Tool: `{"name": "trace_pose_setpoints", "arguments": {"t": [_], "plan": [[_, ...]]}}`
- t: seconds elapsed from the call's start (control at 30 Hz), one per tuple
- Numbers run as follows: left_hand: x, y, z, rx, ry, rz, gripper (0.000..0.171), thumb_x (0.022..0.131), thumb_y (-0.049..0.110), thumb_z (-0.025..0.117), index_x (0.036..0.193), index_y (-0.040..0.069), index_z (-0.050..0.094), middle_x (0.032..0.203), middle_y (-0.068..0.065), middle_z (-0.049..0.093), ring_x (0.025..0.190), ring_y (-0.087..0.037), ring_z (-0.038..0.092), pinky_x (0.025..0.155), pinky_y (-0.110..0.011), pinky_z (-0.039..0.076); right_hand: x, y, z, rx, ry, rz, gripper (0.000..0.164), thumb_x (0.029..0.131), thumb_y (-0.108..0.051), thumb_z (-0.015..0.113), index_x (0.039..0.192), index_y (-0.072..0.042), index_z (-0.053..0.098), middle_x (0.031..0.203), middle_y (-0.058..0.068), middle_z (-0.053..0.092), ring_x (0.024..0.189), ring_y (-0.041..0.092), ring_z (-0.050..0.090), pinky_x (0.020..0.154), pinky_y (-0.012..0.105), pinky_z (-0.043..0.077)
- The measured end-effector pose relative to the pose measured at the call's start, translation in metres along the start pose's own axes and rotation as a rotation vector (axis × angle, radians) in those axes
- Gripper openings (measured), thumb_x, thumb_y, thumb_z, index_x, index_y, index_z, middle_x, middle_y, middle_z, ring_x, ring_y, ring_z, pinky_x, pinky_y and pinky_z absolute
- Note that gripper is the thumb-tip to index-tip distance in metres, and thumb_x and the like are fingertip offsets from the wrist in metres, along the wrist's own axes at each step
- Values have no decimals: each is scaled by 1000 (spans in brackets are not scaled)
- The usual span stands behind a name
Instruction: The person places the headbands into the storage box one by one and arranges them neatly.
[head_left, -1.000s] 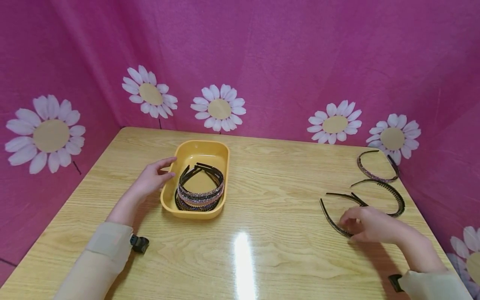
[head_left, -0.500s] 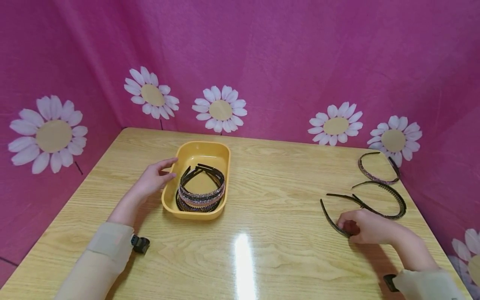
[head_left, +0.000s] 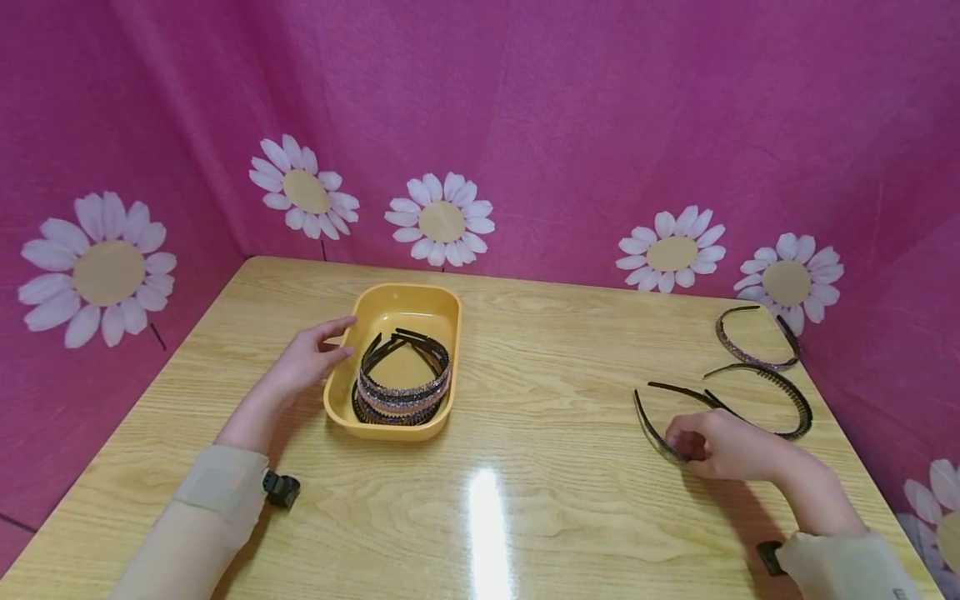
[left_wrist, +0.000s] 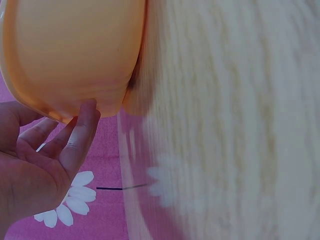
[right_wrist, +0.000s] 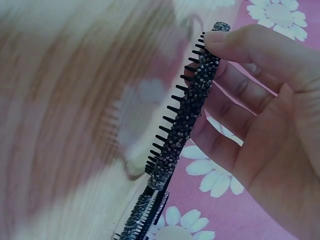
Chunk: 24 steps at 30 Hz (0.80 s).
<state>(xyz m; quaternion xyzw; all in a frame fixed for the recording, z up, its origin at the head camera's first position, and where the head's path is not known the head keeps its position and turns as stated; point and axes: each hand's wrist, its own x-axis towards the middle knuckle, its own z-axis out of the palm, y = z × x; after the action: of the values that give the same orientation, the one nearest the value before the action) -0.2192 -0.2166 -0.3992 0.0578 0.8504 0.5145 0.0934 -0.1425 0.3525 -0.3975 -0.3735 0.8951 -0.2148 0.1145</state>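
Note:
My right hand (head_left: 731, 450) pinches a black headband (head_left: 647, 421) between thumb and fingers, just above the table at the right. In the right wrist view, the headband (right_wrist: 187, 107) shows dark glittering stones and a row of teeth along one edge. My left hand (head_left: 303, 362) lies against the left side of a yellow plastic tray (head_left: 408, 302), its fingers fairly straight. The left wrist view has the fingertips touching the tray's outer wall (left_wrist: 75, 60). Inside the tray, several glittery headbands (head_left: 402, 396) are stacked, pink, silver and dark.
Two more headbands lie along the table's right side: a toothed black one (head_left: 798, 400) and, behind it, a purple glittery one (head_left: 738, 354). A pink cloth (head_left: 525, 125) with daisies hangs behind and beside the wooden table (head_left: 555, 367).
My right hand has closed on the black headband and shifted it slightly left and away from the toothed one. The left hand and the tray stay in place.

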Motion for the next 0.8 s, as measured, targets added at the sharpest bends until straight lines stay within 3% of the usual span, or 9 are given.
{"name": "trace_pose_setpoints", "arguments": {"t": [0.8], "plan": [[-1,0,-1,1,-1,-9,55,96,7,51,147,8,32,146,-25,32,117,-39,50,72,-24,52,20,-27,-29,-100,10,90,29,74,-1,72,100,-9,62,70,-14,49,62,0,44,54,19,41]]}}
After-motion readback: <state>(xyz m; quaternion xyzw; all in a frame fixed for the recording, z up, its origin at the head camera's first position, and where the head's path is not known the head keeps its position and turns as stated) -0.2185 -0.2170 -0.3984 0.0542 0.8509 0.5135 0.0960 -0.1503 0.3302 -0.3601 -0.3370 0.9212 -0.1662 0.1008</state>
